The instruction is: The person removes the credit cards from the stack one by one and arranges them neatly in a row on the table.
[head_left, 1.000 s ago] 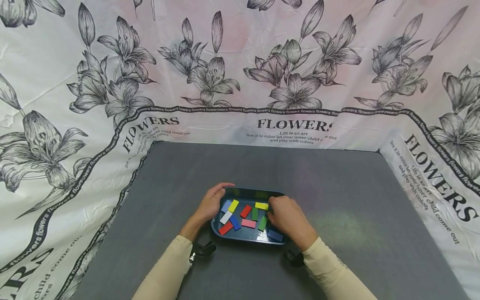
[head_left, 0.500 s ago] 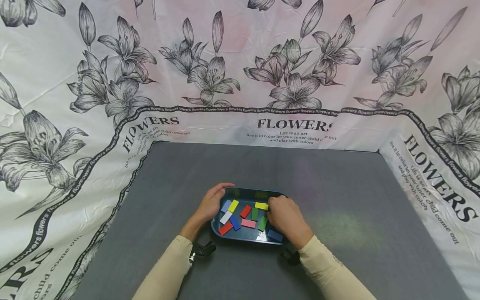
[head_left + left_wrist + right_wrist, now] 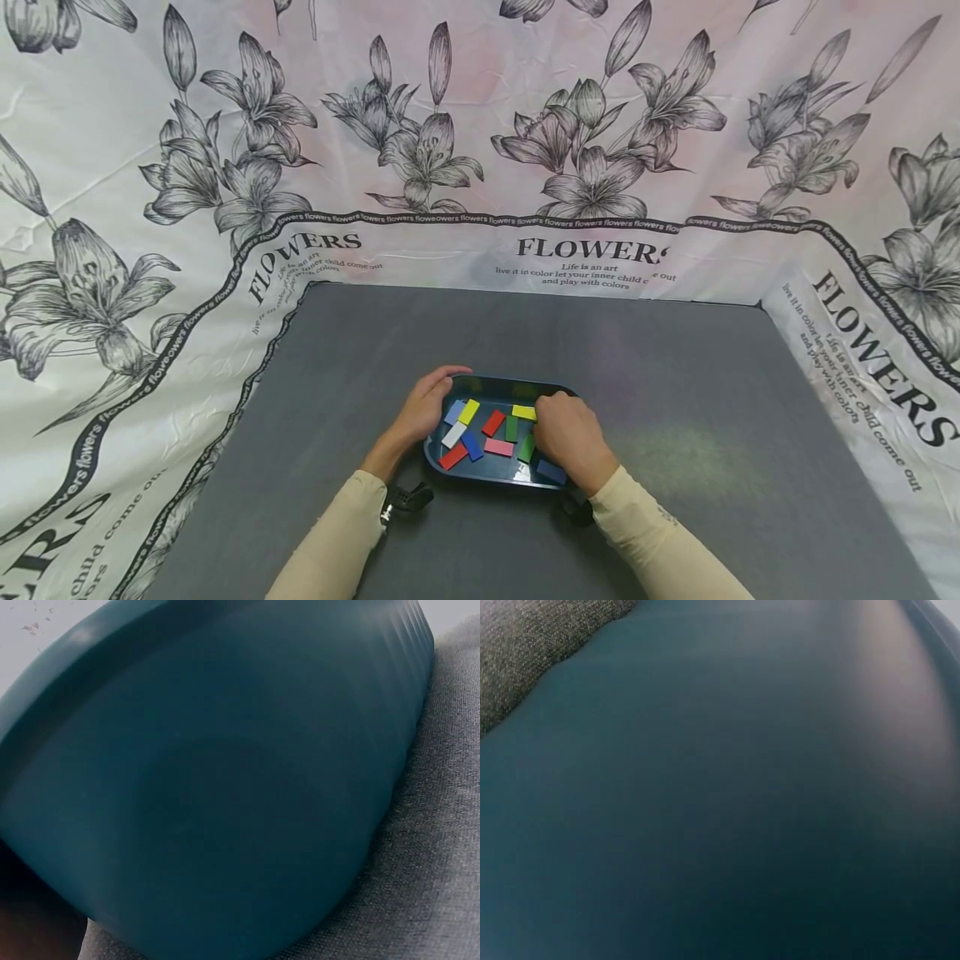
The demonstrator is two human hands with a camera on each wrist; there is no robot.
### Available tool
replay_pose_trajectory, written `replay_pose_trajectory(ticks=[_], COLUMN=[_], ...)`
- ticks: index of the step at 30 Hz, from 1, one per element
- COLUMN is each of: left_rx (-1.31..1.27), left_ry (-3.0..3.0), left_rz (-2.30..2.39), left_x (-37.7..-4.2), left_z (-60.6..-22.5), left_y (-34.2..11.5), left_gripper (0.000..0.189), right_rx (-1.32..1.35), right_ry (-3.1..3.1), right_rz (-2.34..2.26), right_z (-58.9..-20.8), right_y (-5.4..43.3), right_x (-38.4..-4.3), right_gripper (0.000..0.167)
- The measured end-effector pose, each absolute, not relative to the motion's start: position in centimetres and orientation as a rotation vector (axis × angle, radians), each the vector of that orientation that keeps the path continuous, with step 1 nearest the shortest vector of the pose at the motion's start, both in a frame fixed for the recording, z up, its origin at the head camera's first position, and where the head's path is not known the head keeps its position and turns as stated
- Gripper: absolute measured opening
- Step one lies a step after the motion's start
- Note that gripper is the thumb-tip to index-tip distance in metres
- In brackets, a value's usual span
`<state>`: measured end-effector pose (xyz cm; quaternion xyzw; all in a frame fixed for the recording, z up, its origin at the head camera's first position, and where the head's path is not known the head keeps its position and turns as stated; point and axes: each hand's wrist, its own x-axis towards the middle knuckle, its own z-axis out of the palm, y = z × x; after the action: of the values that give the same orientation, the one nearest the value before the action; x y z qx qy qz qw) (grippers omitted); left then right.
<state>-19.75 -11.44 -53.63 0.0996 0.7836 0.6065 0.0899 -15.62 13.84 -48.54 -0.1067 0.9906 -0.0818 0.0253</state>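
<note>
A dark blue tray (image 3: pixel 487 472) with rounded corners lies on the table, holding several small coloured blocks. My left hand (image 3: pixel 420 412) holds the tray's left end, its fingers reaching toward the far corner. Over the right side of the tray is my right hand (image 3: pixel 573 440), with curled fingers pointing down inside. Its fingertips are hidden, so whatever they touch cannot be seen. Nearest to it are a yellow block (image 3: pixel 524 412), a partly covered green block (image 3: pixel 526 449) and a dark blue block (image 3: pixel 551 472). Both wrist views are filled by the tray's outer wall (image 3: pixel 240 780).
Farther left in the tray lie a pink block (image 3: pixel 498 447), a white block (image 3: pixel 453 434) and several others. A dark grey tabletop (image 3: pixel 675 375) surrounds the tray. Flower-printed cloth (image 3: pixel 420 275) borders it at the back and both sides.
My right hand has shifted slightly left and now covers more of the green block. The left hand keeps its place on the tray, and the visible blocks lie as before.
</note>
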Motion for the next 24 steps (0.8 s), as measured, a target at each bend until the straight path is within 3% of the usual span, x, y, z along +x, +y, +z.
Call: replay_pose_trajectory(ticks=[24], left_rx=[0.275], left_ry=[2.326], left_rz=[1.816], left_x=[-19.55], left_z=[-53.26], left_y=[-11.15], left_gripper=[0.043], right_rx=[-0.262], right_ry=[3.039], right_rz=[-0.315], right_z=[-48.27], right_y=[13.73], right_x=[-15.69], right_gripper=[0.012])
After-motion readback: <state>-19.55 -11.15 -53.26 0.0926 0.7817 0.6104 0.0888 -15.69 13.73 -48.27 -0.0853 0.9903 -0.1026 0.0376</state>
